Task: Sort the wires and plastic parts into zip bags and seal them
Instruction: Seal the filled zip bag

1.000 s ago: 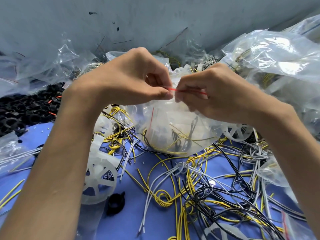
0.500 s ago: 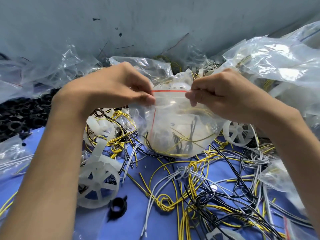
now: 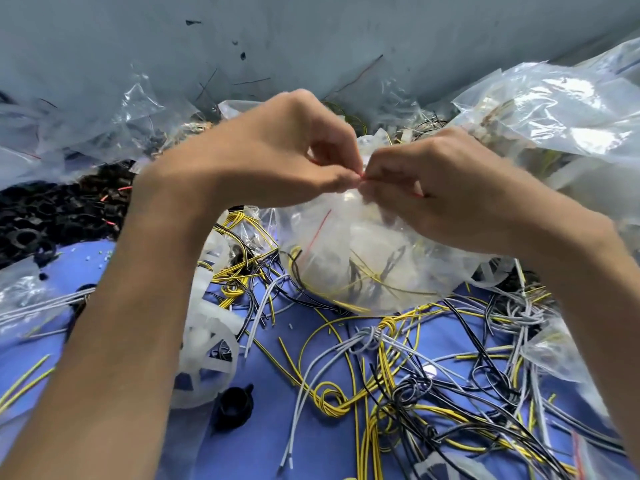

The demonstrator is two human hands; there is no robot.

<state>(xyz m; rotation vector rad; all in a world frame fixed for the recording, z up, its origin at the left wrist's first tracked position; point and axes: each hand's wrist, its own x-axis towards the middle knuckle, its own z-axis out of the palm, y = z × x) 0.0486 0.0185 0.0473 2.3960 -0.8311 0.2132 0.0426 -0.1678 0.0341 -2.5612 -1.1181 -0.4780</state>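
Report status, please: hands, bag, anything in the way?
Left hand and right hand pinch zip bag at red strip. Wires inside. Loose wires below, not blocking.

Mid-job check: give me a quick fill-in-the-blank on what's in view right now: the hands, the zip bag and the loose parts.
1. The left hand and right hand both pinch the zip bag at its ___ seal strip.
2. The wires inside that bag are black and ___.
3. The black plastic cap lies on the ___ table cover, beside the white spoked wheel.
4. The heap of black plastic rings lies on the person's ___ side.
Missing words: red; yellow; blue; left.
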